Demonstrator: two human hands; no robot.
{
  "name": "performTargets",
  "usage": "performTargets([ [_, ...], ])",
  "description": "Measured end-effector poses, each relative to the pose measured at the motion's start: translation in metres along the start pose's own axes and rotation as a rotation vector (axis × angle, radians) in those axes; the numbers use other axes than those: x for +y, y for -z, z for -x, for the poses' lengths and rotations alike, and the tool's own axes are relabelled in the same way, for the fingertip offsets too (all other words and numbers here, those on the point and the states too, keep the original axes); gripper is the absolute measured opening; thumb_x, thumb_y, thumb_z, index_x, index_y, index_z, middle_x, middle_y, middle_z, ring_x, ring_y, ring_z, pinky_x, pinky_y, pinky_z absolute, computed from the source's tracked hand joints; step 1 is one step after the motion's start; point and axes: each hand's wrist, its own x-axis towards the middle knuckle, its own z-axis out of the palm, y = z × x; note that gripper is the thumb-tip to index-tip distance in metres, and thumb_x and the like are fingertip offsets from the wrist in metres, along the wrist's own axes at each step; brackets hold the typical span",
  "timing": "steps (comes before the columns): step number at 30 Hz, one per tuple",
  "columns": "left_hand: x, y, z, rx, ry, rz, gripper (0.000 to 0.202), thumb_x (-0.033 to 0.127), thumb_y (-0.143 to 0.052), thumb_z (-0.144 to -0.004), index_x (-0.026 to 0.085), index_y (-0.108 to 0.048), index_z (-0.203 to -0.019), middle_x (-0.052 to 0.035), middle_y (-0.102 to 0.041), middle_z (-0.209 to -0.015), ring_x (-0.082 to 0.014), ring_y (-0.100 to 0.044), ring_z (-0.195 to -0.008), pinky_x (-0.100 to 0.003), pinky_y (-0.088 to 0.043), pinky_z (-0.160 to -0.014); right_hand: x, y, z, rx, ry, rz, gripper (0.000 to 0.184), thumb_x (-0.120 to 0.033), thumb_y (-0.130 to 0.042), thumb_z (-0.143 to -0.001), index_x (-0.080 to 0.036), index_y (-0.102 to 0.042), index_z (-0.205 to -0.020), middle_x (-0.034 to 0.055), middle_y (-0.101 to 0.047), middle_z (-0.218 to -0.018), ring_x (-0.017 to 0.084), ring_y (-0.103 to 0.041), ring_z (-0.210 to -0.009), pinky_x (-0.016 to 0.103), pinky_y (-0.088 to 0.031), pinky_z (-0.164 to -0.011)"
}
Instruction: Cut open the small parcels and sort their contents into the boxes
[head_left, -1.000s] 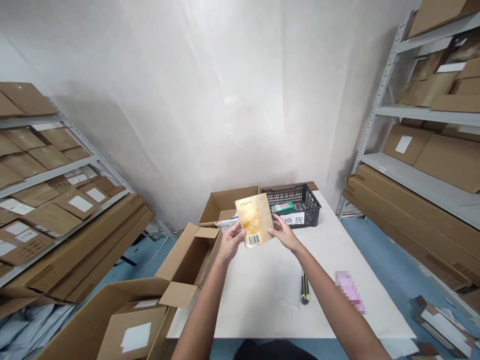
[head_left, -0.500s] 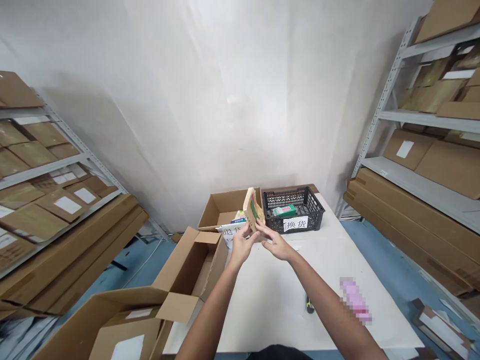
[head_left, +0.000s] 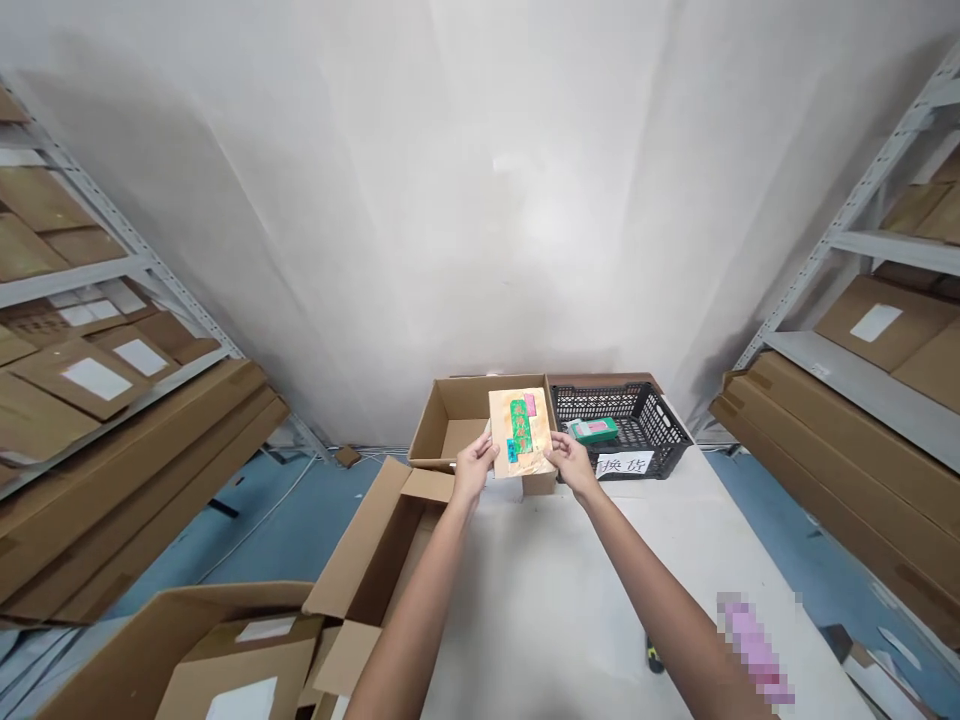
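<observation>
Book (head_left: pixel 521 432) is up in both your hands, front cover facing you: tan, with a green vertical title block and a small pink patch at top right. Your left hand (head_left: pixel 474 467) pinches the lower left edge, fingers closed narrow on it, thumb on the cover. Your right hand (head_left: pixel 571 463) has the lower right corner the same way, thumb in front, fingers curled behind. Book is roughly upright, clear of the white table (head_left: pixel 555 610), over its far end.

Just behind the book is an open cardboard box (head_left: pixel 455 425); you can't tell what's inside. Right of it, just beside, is a black plastic crate (head_left: pixel 652 420) with a green packet (head_left: pixel 592 430) inside and a white paper label (head_left: pixel 624 464) on its near wall. Off the table's left edge and lower sits another open carton (head_left: pixel 375 560), flaps out. A dark-handled tool (head_left: pixel 652 657) lies on the table by your right forearm, mostly hidden. Left shelves (head_left: pixel 90 270) and right shelves (head_left: pixel 847 345) carry flat brown cartons (head_left: pixel 97 380).
</observation>
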Motion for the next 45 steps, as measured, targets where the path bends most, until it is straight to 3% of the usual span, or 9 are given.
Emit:
performTargets([
  [6,0.005,0.009,-0.083,0.102,-0.068,-0.148,0.076,0.040,-0.080,-0.082,0.022,-0.052,-0.150,-0.0115,-0.042,-0.163,-0.0296,-0.038,-0.152,-0.047,-0.035,-0.123,0.024,-0.022,-0.074,0.233,0.048,0.326,0.072,-0.049,-0.061,-0.085,-0.018,-0.050,-0.149,0.0147,-0.068,-0.129,0.029,-0.064,-0.121,0.047,-0.051,-0.105],
  [11,-0.004,0.025,-0.084,0.057,-0.062,-0.291,0.074,0.038,-0.078,-0.085,0.024,-0.049,-0.152,-0.0116,-0.043,-0.163,-0.0293,-0.033,-0.154,-0.044,-0.032,-0.125,0.049,-0.004,-0.044,0.250,0.101,0.798,0.063,-0.040,-0.052,-0.091,-0.019,-0.052,-0.149,0.0150,-0.054,-0.150,0.029,-0.047,-0.142,0.048,-0.037,-0.121],
  [19,-0.020,0.026,-0.017,-0.041,-0.088,-0.394,0.047,0.045,-0.070,-0.088,0.021,-0.069,-0.129,-0.0125,-0.069,-0.136,-0.0269,-0.062,-0.129,-0.041,-0.054,-0.106,0.096,0.036,0.080,0.299,0.184,0.866,0.050,-0.028,-0.050,-0.092,-0.022,-0.060,-0.141,0.0132,-0.058,-0.146,0.029,-0.051,-0.138,0.052,-0.045,-0.114],
  [22,-0.040,-0.002,0.016,-0.095,-0.062,-0.450,0.046,0.045,-0.070,-0.087,0.022,-0.070,-0.128,-0.0116,-0.070,-0.134,-0.0270,-0.063,-0.128,-0.040,-0.057,-0.101,0.092,0.057,0.115,0.304,0.207,0.951,0.050,-0.024,-0.051,-0.093,-0.020,-0.060,-0.141,0.0140,-0.057,-0.147,0.028,-0.050,-0.139,0.050,-0.043,-0.117],
  [26,-0.094,-0.059,0.071,-0.216,0.019,-0.474,0.047,0.043,-0.070,-0.086,0.024,-0.070,-0.129,-0.0098,-0.068,-0.137,-0.0258,-0.062,-0.128,-0.037,-0.059,-0.096,0.099,0.096,0.161,0.317,0.116,1.041,0.052,-0.024,-0.052,-0.094,-0.020,-0.057,-0.145,0.0134,-0.053,-0.151,0.027,-0.046,-0.142,0.049,-0.041,-0.119],
  [32,-0.181,-0.109,0.166,-0.245,0.264,-0.498,0.046,0.042,-0.070,-0.084,0.022,-0.070,-0.126,-0.0120,-0.068,-0.136,-0.0274,-0.064,-0.124,-0.040,-0.059,-0.093,0.168,0.137,0.241,0.154,-0.379,1.173,0.065,-0.020,-0.057,-0.089,-0.019,-0.047,-0.154,0.0162,-0.039,-0.162,0.032,-0.039,-0.147,0.047,-0.041,-0.116],
  [38,-0.195,-0.090,0.231,-0.263,0.401,-0.569,0.043,0.043,-0.066,-0.087,0.023,-0.071,-0.124,-0.0108,-0.070,-0.135,-0.0261,-0.066,-0.122,-0.041,-0.058,-0.098,0.230,0.144,0.303,-0.071,-0.755,1.244,0.078,-0.031,-0.061,-0.092,-0.020,-0.031,-0.163,0.0177,-0.019,-0.171,0.042,-0.017,-0.156,0.051,-0.034,-0.117],
  [41,-0.189,-0.066,0.244,-0.222,0.411,-0.606,0.043,0.047,-0.065,-0.086,0.022,-0.072,-0.120,-0.0112,-0.073,-0.129,-0.0260,-0.070,-0.115,-0.042,-0.058,-0.098,0.244,0.144,0.320,-0.154,-0.738,1.291,0.074,-0.028,-0.059,-0.092,-0.020,-0.034,-0.162,0.0179,-0.033,-0.165,0.037,-0.028,-0.152,0.045,-0.038,-0.113],
  [45,-0.179,-0.041,0.254,-0.172,0.383,-0.632,0.043,0.051,-0.064,-0.087,0.022,-0.073,-0.118,-0.0113,-0.075,-0.124,-0.0252,-0.072,-0.109,-0.042,-0.059,-0.095,0.246,0.142,0.330,-0.196,-0.703,1.340,0.057,-0.010,-0.052,-0.089,-0.020,-0.056,-0.145,0.0168,-0.060,-0.137,0.029,-0.052,-0.131,0.035,-0.046,-0.100],
])
